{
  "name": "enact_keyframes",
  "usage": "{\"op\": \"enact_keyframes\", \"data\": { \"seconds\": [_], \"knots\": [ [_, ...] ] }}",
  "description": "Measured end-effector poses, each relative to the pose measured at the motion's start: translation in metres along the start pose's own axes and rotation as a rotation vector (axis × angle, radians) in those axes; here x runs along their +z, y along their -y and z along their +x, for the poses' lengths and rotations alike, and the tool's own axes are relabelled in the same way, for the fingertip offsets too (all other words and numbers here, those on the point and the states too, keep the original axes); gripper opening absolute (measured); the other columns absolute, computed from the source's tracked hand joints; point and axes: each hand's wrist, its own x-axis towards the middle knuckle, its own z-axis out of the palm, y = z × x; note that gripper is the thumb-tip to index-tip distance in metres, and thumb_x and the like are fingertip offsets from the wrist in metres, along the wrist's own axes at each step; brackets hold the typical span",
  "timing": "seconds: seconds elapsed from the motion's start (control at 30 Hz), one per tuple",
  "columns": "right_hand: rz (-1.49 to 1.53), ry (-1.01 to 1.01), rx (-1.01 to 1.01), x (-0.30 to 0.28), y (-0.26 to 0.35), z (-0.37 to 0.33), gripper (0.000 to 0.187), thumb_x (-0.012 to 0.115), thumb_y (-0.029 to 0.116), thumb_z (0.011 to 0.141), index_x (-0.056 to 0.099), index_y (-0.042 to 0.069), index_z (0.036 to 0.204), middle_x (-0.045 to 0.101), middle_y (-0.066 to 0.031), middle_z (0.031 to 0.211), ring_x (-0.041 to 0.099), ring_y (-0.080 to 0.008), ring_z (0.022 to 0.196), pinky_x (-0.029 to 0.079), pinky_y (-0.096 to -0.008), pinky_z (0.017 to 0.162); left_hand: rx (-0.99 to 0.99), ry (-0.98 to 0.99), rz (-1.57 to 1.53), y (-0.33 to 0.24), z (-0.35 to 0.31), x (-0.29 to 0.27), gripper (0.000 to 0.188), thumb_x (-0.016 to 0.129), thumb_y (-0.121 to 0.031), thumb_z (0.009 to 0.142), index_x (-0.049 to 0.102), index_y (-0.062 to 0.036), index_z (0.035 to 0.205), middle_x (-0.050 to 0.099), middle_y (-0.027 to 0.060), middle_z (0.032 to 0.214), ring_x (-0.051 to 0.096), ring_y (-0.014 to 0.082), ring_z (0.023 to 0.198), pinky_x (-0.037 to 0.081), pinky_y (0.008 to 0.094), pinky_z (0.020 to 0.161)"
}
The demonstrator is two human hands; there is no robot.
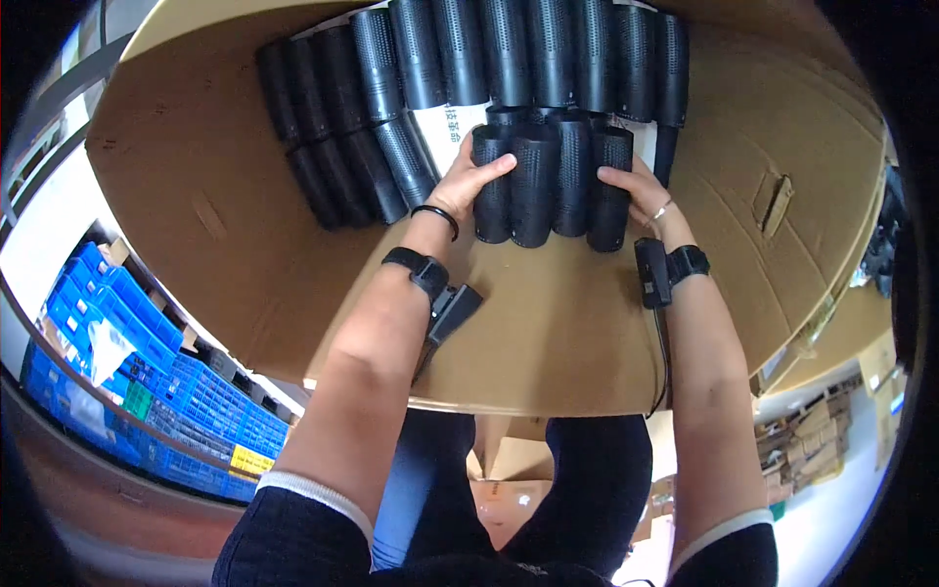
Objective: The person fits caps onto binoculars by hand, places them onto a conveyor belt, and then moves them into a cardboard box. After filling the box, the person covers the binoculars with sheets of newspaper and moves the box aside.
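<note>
Several black cylinders with perforated upper parts are squeezed side by side between my two hands, inside a large cardboard box. My left hand presses the left end of the group, its thumb lying across the front of the cylinders. At the right end, my right hand grips the outermost cylinder, with the thumb in front and the other fingers mostly hidden behind. Beyond them, rows of similar black cylinders stand packed along the far side. A white printed sheet shows between the cylinders.
The box walls rise around my hands, with a slot in the right one. Small black devices are strapped to both wrists. Blue plastic crates stand outside at the left. Flattened cardboard lies at the right.
</note>
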Motion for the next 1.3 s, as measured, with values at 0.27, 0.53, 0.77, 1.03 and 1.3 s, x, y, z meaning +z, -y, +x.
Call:
{"op": "enact_keyframes", "data": {
  "seconds": [0.27, 0.53, 0.77, 1.03, 1.3],
  "knots": [
    [0.079, 0.260, 0.030, 0.013, -0.011, 0.011, 0.079, 0.077, 0.022, 0.071, 0.037, 0.003, 0.136, 0.050, -0.0095, 0.130, 0.048, -0.0225, 0.120, 0.037, -0.0368, 0.104, -0.008, 0.193, -0.025, 0.004, 0.003, -0.004, 0.113, 0.084, -0.017, 0.064, 0.007, -0.0111, 0.148, 0.038, 0.0152, 0.139, 0.036, 0.0297, 0.130, 0.029, 0.0429, 0.108],
    [0.311, 0.319, 0.080, -0.008, -0.016, 0.013, 0.072, 0.080, 0.024, 0.069, 0.047, 0.000, 0.128, 0.059, -0.0111, 0.121, 0.059, -0.0226, 0.109, 0.046, -0.0353, 0.098, -0.192, 0.296, -0.194, 0.011, 0.018, -0.018, 0.101, 0.084, -0.017, 0.065, 0.021, -0.0090, 0.144, 0.045, 0.0121, 0.133, 0.042, 0.0289, 0.125, 0.034, 0.0414, 0.106],
    [0.394, 0.344, 0.124, -0.011, -0.016, 0.007, 0.063, 0.076, 0.017, 0.071, 0.050, -0.003, 0.125, 0.060, -0.0141, 0.120, 0.060, -0.0261, 0.108, 0.048, -0.0397, 0.095, -0.204, 0.362, -0.261, -0.002, -0.008, -0.003, 0.083, 0.080, -0.017, 0.070, 0.033, -0.0051, 0.137, 0.053, 0.0107, 0.127, 0.050, 0.0244, 0.119, 0.041, 0.0412, 0.101],
    [0.334, 0.411, 0.109, 0.018, 0.053, -0.090, 0.068, 0.078, 0.019, 0.069, 0.048, -0.002, 0.126, 0.058, -0.0167, 0.120, 0.061, -0.0286, 0.106, 0.049, -0.0422, 0.095, 0.012, 0.357, -0.239, -0.058, -0.122, 0.042, 0.057, 0.075, -0.015, 0.076, 0.049, 0.0006, 0.125, 0.059, 0.0114, 0.119, 0.058, 0.0233, 0.108, 0.046, 0.0389, 0.097],
    [0.273, 0.438, 0.108, 0.122, 0.156, -0.318, 0.079, 0.080, 0.013, 0.063, 0.042, -0.002, 0.131, 0.056, -0.0151, 0.122, 0.058, -0.0276, 0.110, 0.048, -0.0401, 0.096, 0.042, 0.494, -0.383, -0.129, -0.341, 0.119, 0.104, 0.079, -0.006, 0.068, 0.010, -0.0119, 0.146, 0.039, 0.0115, 0.136, 0.036, 0.0250, 0.130, 0.028, 0.0392, 0.109]
  ]
}}
